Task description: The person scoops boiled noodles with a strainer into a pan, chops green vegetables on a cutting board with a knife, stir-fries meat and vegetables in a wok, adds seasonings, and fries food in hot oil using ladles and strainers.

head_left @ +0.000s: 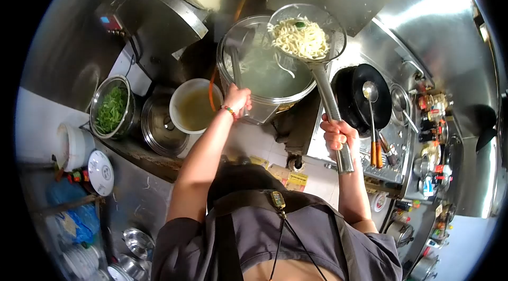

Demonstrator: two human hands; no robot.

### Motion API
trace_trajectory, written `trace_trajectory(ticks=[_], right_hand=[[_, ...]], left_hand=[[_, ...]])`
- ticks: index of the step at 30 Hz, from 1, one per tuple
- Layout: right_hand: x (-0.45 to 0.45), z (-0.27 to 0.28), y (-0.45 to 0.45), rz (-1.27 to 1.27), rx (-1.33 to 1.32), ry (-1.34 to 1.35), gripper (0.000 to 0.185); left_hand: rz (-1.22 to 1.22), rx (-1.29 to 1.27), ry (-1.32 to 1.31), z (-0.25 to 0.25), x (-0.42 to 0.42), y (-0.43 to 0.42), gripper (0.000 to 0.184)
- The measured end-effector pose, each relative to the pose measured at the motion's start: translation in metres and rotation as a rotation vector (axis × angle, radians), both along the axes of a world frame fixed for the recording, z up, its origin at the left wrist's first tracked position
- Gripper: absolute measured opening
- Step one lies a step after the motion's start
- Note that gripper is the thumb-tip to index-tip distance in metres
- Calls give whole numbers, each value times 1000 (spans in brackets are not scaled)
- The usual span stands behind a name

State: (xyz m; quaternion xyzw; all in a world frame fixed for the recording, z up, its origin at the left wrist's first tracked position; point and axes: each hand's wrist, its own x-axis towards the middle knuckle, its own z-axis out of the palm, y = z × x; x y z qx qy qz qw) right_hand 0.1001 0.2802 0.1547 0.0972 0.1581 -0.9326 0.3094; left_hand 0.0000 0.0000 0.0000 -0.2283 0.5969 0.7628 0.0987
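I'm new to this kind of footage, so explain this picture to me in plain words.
There is no machine: these are a person's bare hands, seen by a camera worn on the head, looking forward and down. The right hand grips a strainer with noodles in it, held over the edge of a large pot of cloudy liquid. The left hand holds a metal handle; its far end is blurred. To the left are a white bowl and greens; to the right, a black pan.
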Motion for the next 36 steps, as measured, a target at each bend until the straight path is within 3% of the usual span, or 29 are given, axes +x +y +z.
trace_trajectory(ticks=[1, 3, 5, 7, 9, 12, 13, 17, 19, 21, 22, 24, 26, 28, 29, 32, 36], right_hand=[[0, 9, 2, -11, 47, 33, 30], [9, 21, -6, -4, 24, 83, 29], [13, 36, 2, -19, 28, 92, 31], [10, 45, -5, -40, 53, 110, 31], [8, 50, -6, -21, 107, 182, 30], [10, 50, -10, -37, 109, 168, 29], [12, 48, -13, -69, 107, 144, 29], [13, 23, -20, -24, 203, 209, 25], [14, 4, -29, -53, 316, 169, 21], [16, -17, -33, -75, 402, 114, 20], [16, -24, -37, -85, 359, 25, 19], [17, -39, -48, -93, 276, -45, 18], [22, -53, -56, -88, 250, -85, 17], [30, -54, -68, -85, 192, -134, 17], [33, -55, -72, -71, 145, -180, 16], [53, -53, -84, -46, 151, -232, 15], [82, -53, -100, 108, -14, -272, 19]], left_hand=[[-28, 61, -44, -4, -2, 11, 12], [13, 200, -186, -6, 5, 21, 13], [91, 759, -150, -12, 9, 53, 18], [134, 1183, -277, -13, -9, 61, 24], [182, 1256, -379, -3, -17, 71, 30], [202, 1478, -131, 5, -19, 75, 31], [198, 1669, -114, 15, -21, 69, 31], [143, 1772, -127, 80, -14, 20, 23], [-60, 1749, -51, 105, -4, -13, 18], [-82, 1357, 9, 129, 9, -22, 17], [-86, 1351, 3, 136, 12, -22, 17], [-164, 962, 23, 146, 16, -19, 17], [-250, 792, 14, 150, 21, -21, 16], [-370, 457, 68, 146, 28, -27, 14], [-375, 455, 65, 142, 34, -34, 14], [-484, -105, 213, 134, 78, -68, 13], [-368, -317, 353, 108, 166, -137, 25]])
